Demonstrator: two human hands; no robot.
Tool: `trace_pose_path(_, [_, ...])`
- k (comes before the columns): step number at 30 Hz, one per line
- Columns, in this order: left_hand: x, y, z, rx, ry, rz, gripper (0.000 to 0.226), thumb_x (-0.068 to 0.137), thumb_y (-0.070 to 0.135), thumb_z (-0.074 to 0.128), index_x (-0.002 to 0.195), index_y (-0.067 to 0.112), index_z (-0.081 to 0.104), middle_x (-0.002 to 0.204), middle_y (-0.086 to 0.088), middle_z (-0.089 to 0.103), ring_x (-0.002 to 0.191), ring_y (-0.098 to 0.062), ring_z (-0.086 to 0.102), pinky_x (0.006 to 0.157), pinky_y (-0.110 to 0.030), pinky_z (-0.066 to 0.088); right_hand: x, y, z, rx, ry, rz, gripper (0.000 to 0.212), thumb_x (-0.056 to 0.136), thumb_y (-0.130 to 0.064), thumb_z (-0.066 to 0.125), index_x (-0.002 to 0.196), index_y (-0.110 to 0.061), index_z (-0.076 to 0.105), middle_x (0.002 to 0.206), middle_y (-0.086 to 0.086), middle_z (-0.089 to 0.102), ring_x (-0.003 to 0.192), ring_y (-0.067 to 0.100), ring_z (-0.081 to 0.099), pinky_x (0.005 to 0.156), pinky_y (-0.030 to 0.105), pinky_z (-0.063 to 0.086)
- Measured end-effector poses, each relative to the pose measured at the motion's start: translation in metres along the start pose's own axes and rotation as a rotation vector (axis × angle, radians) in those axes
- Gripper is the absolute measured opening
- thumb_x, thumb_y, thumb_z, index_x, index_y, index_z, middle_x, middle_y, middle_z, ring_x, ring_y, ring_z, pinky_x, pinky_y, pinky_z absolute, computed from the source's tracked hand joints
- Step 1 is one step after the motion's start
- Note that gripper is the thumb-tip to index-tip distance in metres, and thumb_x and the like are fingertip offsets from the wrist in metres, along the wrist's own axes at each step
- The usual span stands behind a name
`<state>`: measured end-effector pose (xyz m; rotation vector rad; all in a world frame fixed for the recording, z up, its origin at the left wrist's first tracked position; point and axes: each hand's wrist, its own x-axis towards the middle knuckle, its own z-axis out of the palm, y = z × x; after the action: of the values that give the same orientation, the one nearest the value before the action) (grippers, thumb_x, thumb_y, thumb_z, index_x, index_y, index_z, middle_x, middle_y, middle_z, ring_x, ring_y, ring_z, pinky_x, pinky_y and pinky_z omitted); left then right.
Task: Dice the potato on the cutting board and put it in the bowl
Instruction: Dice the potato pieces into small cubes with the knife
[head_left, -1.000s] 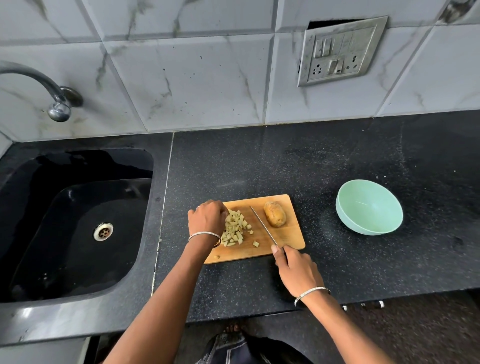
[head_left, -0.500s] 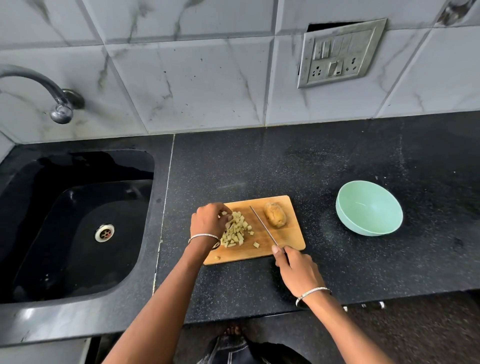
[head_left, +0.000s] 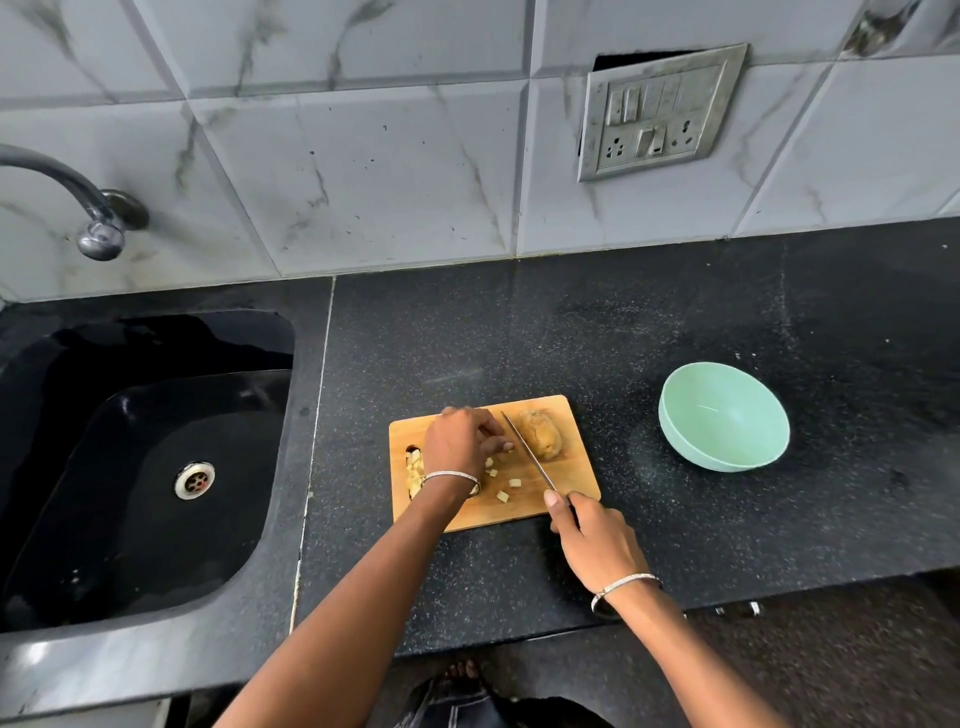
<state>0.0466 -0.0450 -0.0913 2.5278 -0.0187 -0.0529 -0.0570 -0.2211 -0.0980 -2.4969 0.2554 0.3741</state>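
I see the black speckled counter filling most of the view, with grey marbled wall tiles along its far edge. The black sink sits at the left, its steel drain near the middle of the basin, and a curved tap hangs over it from the wall. A metal switch and socket plate is fixed crookedly to the tiles at the far right.

The mint-green bowl stands on the counter, right of the wooden cutting board and apart from it; I see nothing in it. The board lies near the front edge of the counter.

My left hand is on the board's left half, fingers curled down over the diced potato pieces; whether it grips any of them I cannot tell. Some cubes show at its left by the board's handle hole, and a few lie loose to its right. My right hand is clenched around the handle of the knife, forefinger along the top, at the board's near right corner. The blade runs diagonally away to the left, between the left hand and the undiced potato piece, which rests skin-up at the board's far right. Each wrist wears a thin silver bangle.
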Motion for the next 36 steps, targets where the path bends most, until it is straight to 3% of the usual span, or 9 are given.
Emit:
trace_pose_path(8, [0.004,-0.009,0.006,0.173,0.095,0.013,0.028,0.086,0.046,0.066,0.086,0.021,0.077,0.094,0.000,0.065,0.090,-0.022,0.052,0.072,-0.037,0.046,0.001,0.004,0.002,0.029,-0.008,0.003,0.057,0.096,-0.066,0.026,0.085,-0.021,0.059,0.089,0.004,0.069,0.086,0.033,0.064,0.080,0.043,0.050])
trace_pose_path(11, [0.003,-0.012,0.002,0.198,0.090,0.002,0.023,0.093,0.039,0.059,0.092,0.022,0.076,0.100,0.001,0.066,0.095,-0.024,0.052,0.075,-0.037,0.045,0.000,0.002,0.003,0.036,-0.014,-0.005,0.055,0.097,-0.064,0.027,0.085,-0.021,0.059,0.087,0.004,0.069,0.086,0.033,0.064,0.079,0.042,0.050])
trace_pose_path(15, [-0.002,-0.011,-0.001,0.183,0.085,-0.015,0.017,0.090,0.025,0.062,0.101,0.031,0.074,0.107,0.003,0.065,0.101,-0.023,0.051,0.079,-0.037,0.045,-0.001,-0.001,0.007,0.029,-0.033,-0.013,0.056,0.098,-0.063,0.027,0.086,-0.019,0.059,0.089,0.003,0.069,0.086,0.032,0.064,0.078,0.041,0.049])
trace_pose_path(25, [-0.010,0.002,-0.004,0.263,0.006,-0.064,0.015,0.082,0.038,0.064,0.090,0.034,0.075,0.109,0.007,0.060,0.107,-0.021,0.045,0.084,-0.038,0.039,0.000,-0.004,0.011,0.035,-0.073,-0.020,0.056,0.098,-0.062,0.026,0.087,-0.018,0.060,0.089,0.003,0.069,0.087,0.031,0.063,0.080,0.041,0.049])
trace_pose_path(36, [-0.014,0.005,-0.002,0.198,0.039,-0.158,0.014,0.086,0.040,0.068,0.091,0.030,0.076,0.110,0.006,0.064,0.113,-0.023,0.045,0.086,-0.038,0.035,-0.001,-0.011,0.007,0.038,-0.124,-0.031,0.051,0.102,-0.056,0.028,0.089,-0.019,0.062,0.089,0.002,0.069,0.090,0.029,0.063,0.080,0.039,0.048])
